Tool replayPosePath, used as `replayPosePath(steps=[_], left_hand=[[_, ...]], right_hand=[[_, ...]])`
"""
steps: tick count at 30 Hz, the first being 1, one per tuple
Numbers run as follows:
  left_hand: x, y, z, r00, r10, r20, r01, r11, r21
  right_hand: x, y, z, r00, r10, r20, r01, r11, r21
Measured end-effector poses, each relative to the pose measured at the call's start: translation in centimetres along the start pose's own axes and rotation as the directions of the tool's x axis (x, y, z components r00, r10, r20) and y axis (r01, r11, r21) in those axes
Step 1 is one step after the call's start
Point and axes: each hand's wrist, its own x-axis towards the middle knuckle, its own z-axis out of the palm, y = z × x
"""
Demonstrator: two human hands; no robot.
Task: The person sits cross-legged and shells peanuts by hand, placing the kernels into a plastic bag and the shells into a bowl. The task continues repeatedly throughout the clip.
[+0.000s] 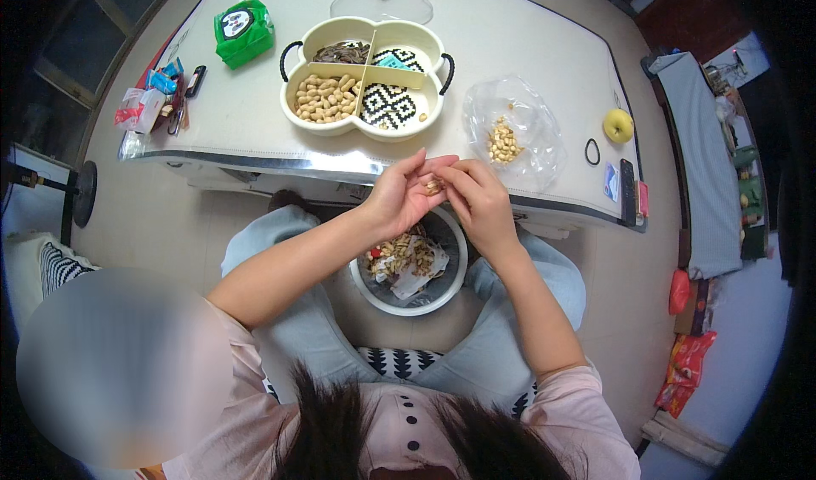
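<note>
My left hand [403, 194] is palm up above the waste bin, cupping peanut pieces [433, 187] near the fingers. The bent fingers of my right hand [477, 201] touch those pieces; whether they pinch one is hidden. Below both hands, the round bin [408, 311] between my knees holds shells and crumpled tissue. Beyond them on the table stands a cream divided snack tray [376, 134] with black rope handles. Unshelled peanuts [326, 99] fill its near left compartment, dark seeds [342, 52] the far left one. Right of the tray, shelled peanuts [503, 142] lie on a clear plastic bag [542, 120].
The table's near edge [287, 166] runs just beyond my hands. A clear lid [381, 5] lies behind the tray, a green package [244, 34] to its left. Scissors [176, 121] and wrappers lie at far left. A yellow-green apple [618, 126], hair tie [592, 152] and black phone [627, 190] are at right.
</note>
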Motion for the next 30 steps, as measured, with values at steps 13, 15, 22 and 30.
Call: replayPosePath(steps=[13, 15, 22, 30], left_hand=[[-0.4, 0.1, 0.2, 0.998, -0.040, 0.048, 0.037, 0.998, 0.059], [-0.6, 0.2, 0.3, 0.998, -0.048, 0.042, 0.045, 0.997, 0.067], [-0.8, -0.1, 0.8, 0.985, -0.123, 0.120, 0.107, 0.986, 0.129], [-0.6, -2.3, -3.5, 0.895, -0.446, -0.020, 0.183, 0.325, 0.928]], right_hand=[[0.0, 0.2, 0.2, 0.992, -0.031, 0.120, 0.036, 0.998, -0.043], [0.0, 0.3, 0.1, 0.994, 0.028, 0.104, -0.033, 0.998, 0.045], [0.4, 2.7, -1.7, 0.773, 0.610, 0.174, -0.511, 0.436, 0.741], [1.0, 7.4, -4.5, 0.660, 0.750, 0.036, -0.561, 0.462, 0.687]])
